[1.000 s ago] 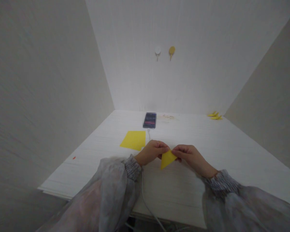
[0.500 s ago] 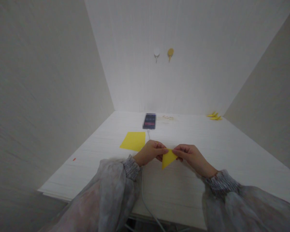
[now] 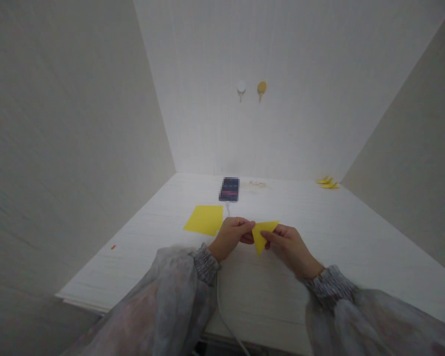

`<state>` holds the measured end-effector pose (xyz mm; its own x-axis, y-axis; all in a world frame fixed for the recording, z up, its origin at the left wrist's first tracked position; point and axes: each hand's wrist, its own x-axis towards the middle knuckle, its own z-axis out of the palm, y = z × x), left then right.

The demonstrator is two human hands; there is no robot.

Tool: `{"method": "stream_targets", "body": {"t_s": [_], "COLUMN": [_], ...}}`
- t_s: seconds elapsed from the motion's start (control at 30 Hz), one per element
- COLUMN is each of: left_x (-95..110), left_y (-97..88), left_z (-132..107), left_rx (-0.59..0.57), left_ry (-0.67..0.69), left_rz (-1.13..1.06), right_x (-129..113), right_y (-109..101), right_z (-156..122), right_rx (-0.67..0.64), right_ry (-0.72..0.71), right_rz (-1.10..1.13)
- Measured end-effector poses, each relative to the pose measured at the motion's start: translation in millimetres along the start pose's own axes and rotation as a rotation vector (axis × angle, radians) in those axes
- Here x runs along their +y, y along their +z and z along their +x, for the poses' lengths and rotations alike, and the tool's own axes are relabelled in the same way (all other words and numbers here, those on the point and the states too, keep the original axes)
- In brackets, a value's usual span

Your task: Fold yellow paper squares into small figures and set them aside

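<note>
A small yellow paper triangle is pinched between both hands just above the white table. My left hand grips its left corner with closed fingers; a ring shows on one finger. My right hand holds the triangle's right side from below, fingers curled around it. The triangle's point hangs down toward the table. Both arms wear loose grey sleeves.
A flat yellow paper sheet lies left of my hands. Behind it sits a dark phone with a white cable running off the front edge. Small folded yellow pieces rest in the far right corner. Two hooks hang on the back wall.
The triangle has turned in my hands: its upper edge now lies level and its tip points down. My right hand has shifted slightly left and lower under the paper.
</note>
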<state>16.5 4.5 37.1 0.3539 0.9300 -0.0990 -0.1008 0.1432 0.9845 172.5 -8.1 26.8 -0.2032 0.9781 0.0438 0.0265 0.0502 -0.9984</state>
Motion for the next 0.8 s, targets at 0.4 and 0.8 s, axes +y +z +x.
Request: {"method": "stream_targets", "body": {"t_s": [0.4, 0.8], "left_x": [-3.3, -2.4], "left_y": [-3.6, 1.3], "left_z": [3.9, 6.4], "left_rx": [0.043, 0.091], "left_ry": [0.151, 0.176], "left_rz": [0.014, -0.140], "right_x": [1.1, -7.9], "right_y": [-2.0, 1.3], "right_z": [2.1, -2.4], "right_rx": [0.008, 0.075], "right_ry": [0.028, -0.081], "right_rz": [0.013, -0.133]}}
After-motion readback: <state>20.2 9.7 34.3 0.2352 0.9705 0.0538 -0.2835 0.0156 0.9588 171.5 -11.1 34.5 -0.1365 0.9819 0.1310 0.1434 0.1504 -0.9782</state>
